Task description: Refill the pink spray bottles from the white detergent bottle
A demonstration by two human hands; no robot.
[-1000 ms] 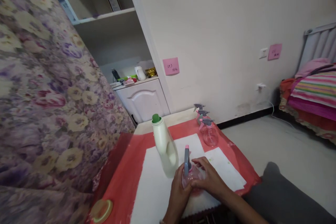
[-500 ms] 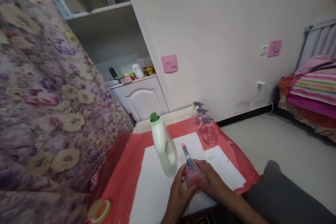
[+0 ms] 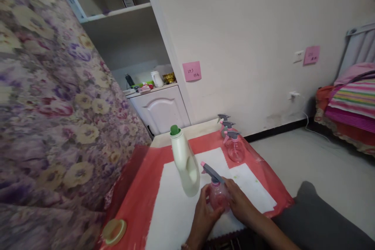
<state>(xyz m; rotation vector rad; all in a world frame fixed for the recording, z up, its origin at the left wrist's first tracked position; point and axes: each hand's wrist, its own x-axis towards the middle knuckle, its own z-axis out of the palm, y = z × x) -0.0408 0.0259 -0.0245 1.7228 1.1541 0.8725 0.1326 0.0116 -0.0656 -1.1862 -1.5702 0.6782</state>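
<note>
Between my two hands is a small clear pink spray bottle with a grey trigger head and pink nozzle, pointing to the far left. My left hand wraps its left side and lower front, thumb across the bottle. My right hand grips it from the right, its fingers partly hidden behind the bottle. Just beyond my left hand stands a pale green jug with a handle and a green piece in its mouth. White cloths lie beneath.
Several similar spray bottles stand in a row at the table's far right. A round lid lies on the red table cover at near left. A floral curtain hangs along the left; a bed is at far right.
The spray head has turned, so its nozzle now points more to the left and the grey top shows lengthwise. Both hands keep hold of the bottle. The view has shifted slightly.
</note>
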